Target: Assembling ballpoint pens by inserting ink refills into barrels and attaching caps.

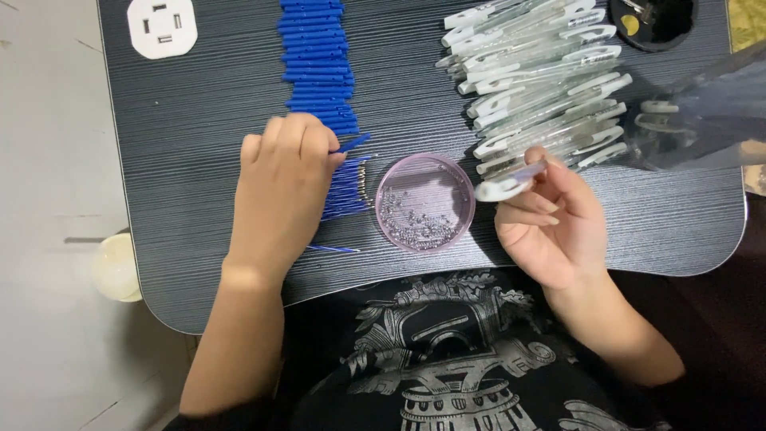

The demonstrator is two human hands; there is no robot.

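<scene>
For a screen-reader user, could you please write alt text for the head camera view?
Over a dark ridged table, the left hand rests on thin blue refills, while the right hand holds a clear pen barrel. Between them sits a pink dish of tiny springs, with blue tubes and more barrels behind.

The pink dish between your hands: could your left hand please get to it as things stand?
Probably yes: the left hand rests on the thin blue refills, right beside the pink dish, and nothing stands between them.

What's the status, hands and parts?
Left hand on the blue refills. Right hand holds a clear pen barrel. Pink dish between them, nothing blocking.
</scene>
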